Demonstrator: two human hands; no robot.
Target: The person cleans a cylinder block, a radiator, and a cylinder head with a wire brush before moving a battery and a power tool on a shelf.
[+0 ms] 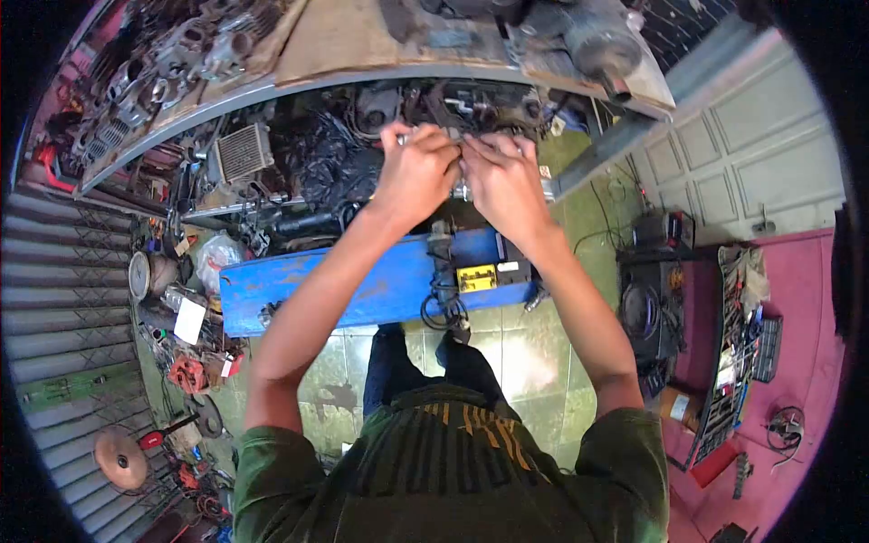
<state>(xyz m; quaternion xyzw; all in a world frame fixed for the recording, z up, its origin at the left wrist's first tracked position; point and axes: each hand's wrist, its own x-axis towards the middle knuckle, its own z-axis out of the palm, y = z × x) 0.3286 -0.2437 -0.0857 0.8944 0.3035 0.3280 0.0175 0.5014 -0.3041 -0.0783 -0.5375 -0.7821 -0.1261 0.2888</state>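
Observation:
My left hand (pixel 418 172) and my right hand (pixel 501 176) are raised side by side in front of me, close together at the fingertips. Both have curled fingers pinched around something small, with a bit of shiny metal showing near them. What they hold is mostly hidden by the fingers. Below the hands stands a long blue bench (pixel 312 290) with a worn top. On it lie a yellow and black box (pixel 477 278), like a battery, and a dark part with a cable (pixel 442 271).
Ahead is a shelf (pixel 344 54) loaded with metal engine parts (pixel 190 54). Its lower level holds a finned radiator (pixel 244 154) and black plastic bags (pixel 335 167). Clutter lies on the floor at left; a tool rack (pixel 724 371) and a speaker (pixel 643 308) stand at right.

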